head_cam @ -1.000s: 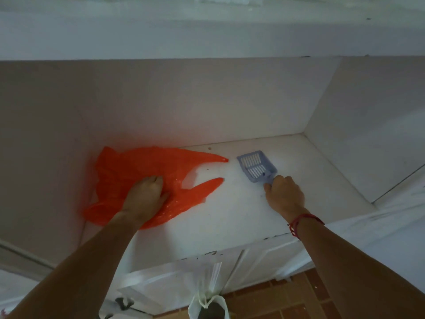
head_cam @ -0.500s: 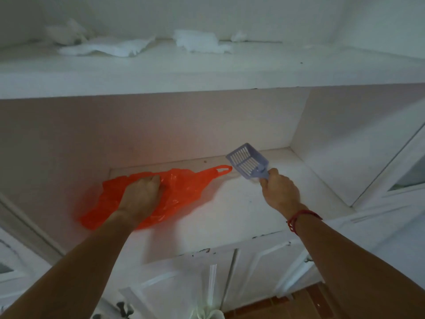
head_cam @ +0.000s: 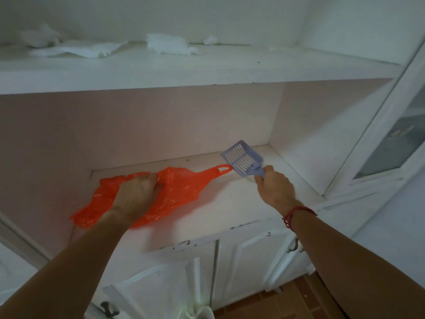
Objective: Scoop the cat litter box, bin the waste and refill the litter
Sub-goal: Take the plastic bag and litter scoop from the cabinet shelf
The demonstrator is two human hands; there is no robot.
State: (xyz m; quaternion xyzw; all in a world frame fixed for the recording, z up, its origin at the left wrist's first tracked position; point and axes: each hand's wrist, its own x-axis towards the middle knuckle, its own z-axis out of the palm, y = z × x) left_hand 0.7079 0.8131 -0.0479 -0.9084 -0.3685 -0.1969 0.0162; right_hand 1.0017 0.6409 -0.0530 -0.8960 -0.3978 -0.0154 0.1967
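Note:
An orange plastic bag point(head_cam: 179, 187) lies crumpled on the white shelf point(head_cam: 230, 203) of a built-in cabinet. My left hand point(head_cam: 135, 194) grips a bunch of the bag near its middle. One bag handle stretches right toward the scoop. My right hand point(head_cam: 274, 187) holds the handle of a slotted lavender litter scoop point(head_cam: 242, 160), raised off the shelf with its head tilted up and to the left. No litter box is in view.
An upper shelf point(head_cam: 207, 65) carries crumpled white tissues point(head_cam: 170, 44). A glass-paned cabinet door point(head_cam: 391, 134) stands at the right. White lower doors point(head_cam: 230, 268) with metal handles sit beneath the shelf, above a brown tiled floor point(head_cam: 299, 302). A white bag top shows at the bottom edge.
My right hand lifted the scoop off the shelf and tilted it up. My left hand bunched the orange bag and drew it together. The view tipped upward, revealing the upper shelf.

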